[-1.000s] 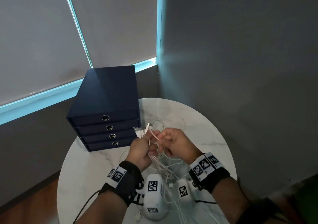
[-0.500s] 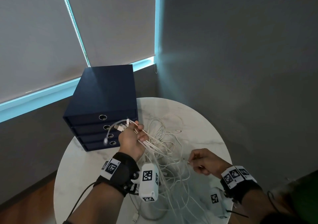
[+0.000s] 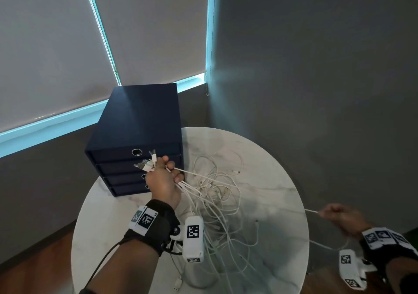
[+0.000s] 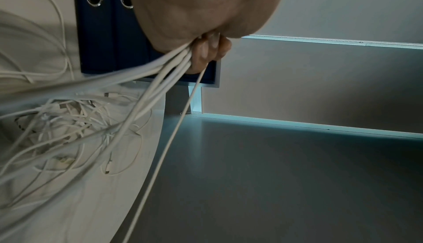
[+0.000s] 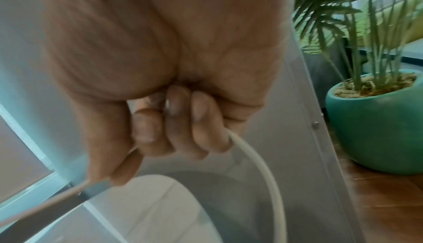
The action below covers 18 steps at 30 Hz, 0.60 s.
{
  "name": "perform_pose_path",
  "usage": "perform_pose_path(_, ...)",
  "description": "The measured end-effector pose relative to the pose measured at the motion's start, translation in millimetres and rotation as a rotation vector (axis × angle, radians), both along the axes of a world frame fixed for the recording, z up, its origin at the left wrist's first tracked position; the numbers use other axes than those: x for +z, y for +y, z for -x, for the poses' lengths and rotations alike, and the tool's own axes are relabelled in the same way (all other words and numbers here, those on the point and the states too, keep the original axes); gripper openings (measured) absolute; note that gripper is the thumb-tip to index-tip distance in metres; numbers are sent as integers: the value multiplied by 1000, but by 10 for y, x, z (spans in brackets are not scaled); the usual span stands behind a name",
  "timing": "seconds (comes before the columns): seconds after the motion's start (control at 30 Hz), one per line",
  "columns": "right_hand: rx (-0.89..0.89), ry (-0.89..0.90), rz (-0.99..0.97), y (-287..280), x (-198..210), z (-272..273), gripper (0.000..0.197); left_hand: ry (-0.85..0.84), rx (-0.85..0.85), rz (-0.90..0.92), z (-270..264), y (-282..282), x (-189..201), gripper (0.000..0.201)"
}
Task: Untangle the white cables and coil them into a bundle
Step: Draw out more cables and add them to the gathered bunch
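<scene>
1. Right hand (image 3: 339, 218), at 4 o'clock past the desk (image 3: 126, 214) rim: its fingers (image 5: 178, 120) curl round one cable (image 5: 258, 165), pinching it taut.
2. Left hand (image 3: 164, 181), at 10 o'clock: fingers pressed tight round a sheaf of plug ends (image 3: 148, 163).
3. The cables (image 3: 217, 194) lie tangled mid-desk, trailing to 6 o'clock.
4. They look light, limp and smooth, likely to snag at crossings; grip near the plugs and draw one strand at a time.
5. A drawer box (image 3: 135, 140) stands at 11 o'clock.
</scene>
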State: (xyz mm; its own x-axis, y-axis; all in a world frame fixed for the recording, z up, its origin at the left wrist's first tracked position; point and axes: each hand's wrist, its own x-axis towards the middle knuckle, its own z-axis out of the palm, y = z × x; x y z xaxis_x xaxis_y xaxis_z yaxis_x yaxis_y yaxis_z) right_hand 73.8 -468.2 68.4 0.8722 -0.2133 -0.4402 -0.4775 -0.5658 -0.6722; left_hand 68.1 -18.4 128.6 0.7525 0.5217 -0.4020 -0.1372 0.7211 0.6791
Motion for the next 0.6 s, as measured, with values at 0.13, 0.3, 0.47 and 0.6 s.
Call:
perform_pose_path(0.13,-144,-229,181,-135,187,-44,10,-2,35,-8,0,4,-32,30)
perform_pose_path(0.3,48,-224,278,185,252,-255,24,-39,-94,-132,22,-178,-55,29)
perform_pose_path(0.47,391,-291,84,1007,235,-484,9,-97,-250,-271,49,-435,-43,28)
perform_pose_path(0.6,605,-429,-257,2033,611,-327,13,-89,-320,-335,72,-570,-21,28)
